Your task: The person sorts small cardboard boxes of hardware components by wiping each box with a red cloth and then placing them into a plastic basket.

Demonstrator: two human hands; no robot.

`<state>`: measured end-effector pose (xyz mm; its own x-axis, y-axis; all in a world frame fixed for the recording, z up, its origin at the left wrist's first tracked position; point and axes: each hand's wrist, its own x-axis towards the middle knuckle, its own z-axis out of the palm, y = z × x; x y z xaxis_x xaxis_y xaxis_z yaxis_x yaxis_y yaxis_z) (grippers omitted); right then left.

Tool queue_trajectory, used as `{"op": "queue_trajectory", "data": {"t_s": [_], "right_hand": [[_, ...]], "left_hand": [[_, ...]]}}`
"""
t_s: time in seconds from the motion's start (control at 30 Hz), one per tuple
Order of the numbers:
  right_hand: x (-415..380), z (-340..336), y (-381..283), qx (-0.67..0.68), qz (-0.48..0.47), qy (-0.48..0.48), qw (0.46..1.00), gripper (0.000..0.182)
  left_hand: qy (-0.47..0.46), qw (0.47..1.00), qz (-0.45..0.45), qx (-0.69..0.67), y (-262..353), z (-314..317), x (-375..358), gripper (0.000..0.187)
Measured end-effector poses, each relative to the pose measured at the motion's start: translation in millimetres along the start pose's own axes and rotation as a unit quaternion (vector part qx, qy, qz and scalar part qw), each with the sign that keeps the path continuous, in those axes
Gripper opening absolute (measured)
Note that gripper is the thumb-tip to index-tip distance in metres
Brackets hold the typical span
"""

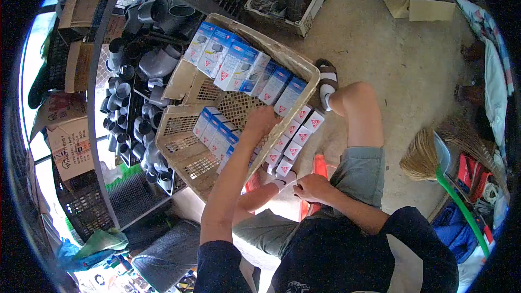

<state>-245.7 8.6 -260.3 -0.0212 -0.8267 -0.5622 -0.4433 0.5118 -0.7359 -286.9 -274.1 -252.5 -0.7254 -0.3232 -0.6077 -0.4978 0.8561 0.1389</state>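
Observation:
My left hand (261, 122) reaches into a worn beige plastic crate (163, 125), near its right wall. The fingers look curled, and whatever they hold is hidden under the hand. Blue and white cartons (236, 65) stand in a row along the crate's far side. A shorter row of similar cartons (214, 133) lies at the near side, partly behind my forearm. Just outside the crate, small white boxes with red marks (287, 141) are stacked in rows. Close to my lap and a red plastic stool (320, 166), my right hand (313, 188) is loosely closed with nothing visible in it.
Grey pipe fittings (154, 65) fill racks at the left, beside cardboard boxes (70, 146). Another crate (293, 13) of dark items stands at the back, with an open carton (429, 8) at far right. A straw broom (420, 154) lies at the right.

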Motion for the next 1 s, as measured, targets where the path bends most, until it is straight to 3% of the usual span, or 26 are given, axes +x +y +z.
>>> {"op": "queue_trajectory", "data": {"t_s": [0.13, 0.23, 0.33, 0.47, 0.57, 0.6, 0.7, 0.77, 0.87, 0.97, 1.0], "right_hand": [[3, 0, 0, -0.007, 0.011, -0.017, 1.0, 0.044], [1, 4, 0, -0.001, -0.002, 0.029, 1.0, 0.046], [0, 3, -1, 0.007, -0.013, 0.033, 0.999, 0.046], [2, 10, -1, 0.003, -0.024, 0.04, 0.999, 0.045], [6, 23, 7, -0.058, -0.025, 0.02, 0.998, 0.043], [1, 19, 2, -0.051, -0.01, 0.008, 0.999, 0.044], [-10, 14, -7, -0.067, -0.017, 0.0, 0.998, 0.044], [-11, 14, -9, -0.066, -0.005, 0.005, 0.998, 0.043], [1, 23, 6, -0.085, 0.001, 0.015, 0.996, 0.046], [2, 20, 9, -0.071, -0.009, 0.024, 0.997, 0.043], [0, 14, 2, -0.087, 0.002, 0.014, 0.996, 0.045]], "left_hand": [[0.052, 0.998, 0.007, -0.018, -2, 6, -1, 0.055], [0.028, 1.0, 0.001, -0.013, 2, -13, -10, 0.056], [0.061, 0.997, 0.025, 0.028, -5, -36, -40, 0.035], [0.304, 0.948, 0.076, -0.062, -24, -52, -111, 0.024], [0.259, 0.957, -0.018, -0.128, -58, -34, -124, 0.027], [0.207, 0.968, -0.044, -0.137, -74, -19, -119, 0.04], [0.185, 0.978, 0.0, -0.097, -69, 16, -100, 0.058], [0.106, 0.99, 0.005, -0.093, -66, 29, -66, 0.079], [0.086, 0.991, 0.031, 0.102, -37, 23, -48, 0.092], [-0.091, 0.991, 0.013, -0.1, -33, 21, -28, 0.104], [-0.086, 0.989, 0.013, -0.117, -34, 25, -22, 0.106]]}}
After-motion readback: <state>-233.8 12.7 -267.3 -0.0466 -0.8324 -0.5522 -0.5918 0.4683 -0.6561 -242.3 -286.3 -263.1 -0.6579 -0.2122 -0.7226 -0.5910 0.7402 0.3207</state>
